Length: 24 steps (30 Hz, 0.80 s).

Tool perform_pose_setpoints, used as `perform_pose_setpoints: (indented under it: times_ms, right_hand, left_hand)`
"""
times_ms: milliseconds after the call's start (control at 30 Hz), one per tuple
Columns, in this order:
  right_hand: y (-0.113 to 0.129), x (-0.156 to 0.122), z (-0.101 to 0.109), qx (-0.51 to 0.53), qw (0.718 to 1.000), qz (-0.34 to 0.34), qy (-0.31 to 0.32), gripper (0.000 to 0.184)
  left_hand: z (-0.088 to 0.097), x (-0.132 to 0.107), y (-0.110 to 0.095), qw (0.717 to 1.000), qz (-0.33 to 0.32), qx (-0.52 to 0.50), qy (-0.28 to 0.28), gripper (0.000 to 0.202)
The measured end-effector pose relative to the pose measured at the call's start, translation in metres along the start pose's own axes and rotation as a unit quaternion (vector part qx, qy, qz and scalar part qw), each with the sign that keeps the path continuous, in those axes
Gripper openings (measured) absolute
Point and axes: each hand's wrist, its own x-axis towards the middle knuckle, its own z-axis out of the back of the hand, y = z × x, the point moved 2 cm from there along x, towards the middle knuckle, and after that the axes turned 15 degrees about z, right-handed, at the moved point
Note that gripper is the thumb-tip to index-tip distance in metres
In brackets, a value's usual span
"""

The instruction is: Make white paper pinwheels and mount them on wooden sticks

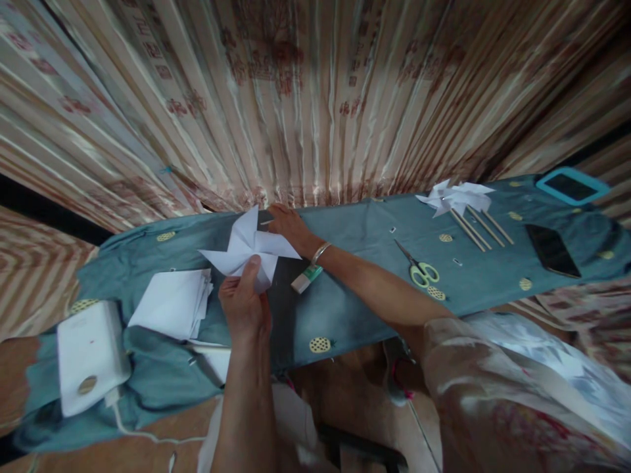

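Note:
My left hand (pixel 245 299) pinches a white paper pinwheel (pixel 259 244) near its middle, thumb on top, above the cloth. Behind the pinwheel's right blade, my right hand (pixel 292 230) is closed, its fingers partly hidden. A thin pale stick (pixel 266 223) pokes out at its fingertips. Just below my right wrist lies a small green and white block (pixel 306 279), which looks like an eraser. To the left of my left hand rests a stack of white paper squares (pixel 170 305).
A teal cloth (pixel 355 263) covers the long narrow table. Rightward lie green-handled scissors (pixel 422 274), finished paper pinwheels (pixel 456 197) on wooden sticks (pixel 470 230), a black phone (pixel 552 249) and a blue-framed tablet (pixel 572 186). A white box (pixel 91 355) with a cable sits at left.

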Motion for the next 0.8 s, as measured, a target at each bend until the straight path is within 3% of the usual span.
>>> perform_pose_setpoints:
  times_ms: [167,300,367,467,567,667,800]
  right_hand:
    - [-0.006,-0.016,0.006,0.127,0.981,-0.085,-0.12,0.007]
    - [-0.011,-0.075,0.025,0.268,0.928,-0.122,-0.23,0.007]
    - [-0.011,-0.119,0.034,0.289,0.921,-0.131,-0.224,0.011]
    - [-0.008,-0.185,0.043,0.245,0.948,-0.138,-0.15,0.008]
    - [-0.003,-0.232,0.044,0.178,0.972,-0.134,-0.079,0.008]
    - [0.001,-0.253,0.036,0.149,0.979,-0.129,-0.059,0.01]
    - [0.003,-0.259,0.028,0.146,0.975,-0.144,-0.082,0.009]
  left_hand:
    - [-0.001,0.0,0.001,1.0,-0.004,0.0,0.003,0.026]
    - [-0.002,0.002,0.004,0.999,0.011,-0.026,0.023,0.025]
    - [-0.003,0.003,0.006,0.999,0.019,-0.031,0.029,0.024]
    - [-0.005,0.002,0.013,0.999,0.026,-0.024,0.042,0.022]
    - [-0.009,-0.006,0.026,0.996,0.052,0.008,0.073,0.02]
    - [-0.013,-0.017,0.045,0.988,0.095,0.068,0.101,0.021]
    - [-0.019,-0.026,0.066,0.975,0.124,0.147,0.108,0.019]
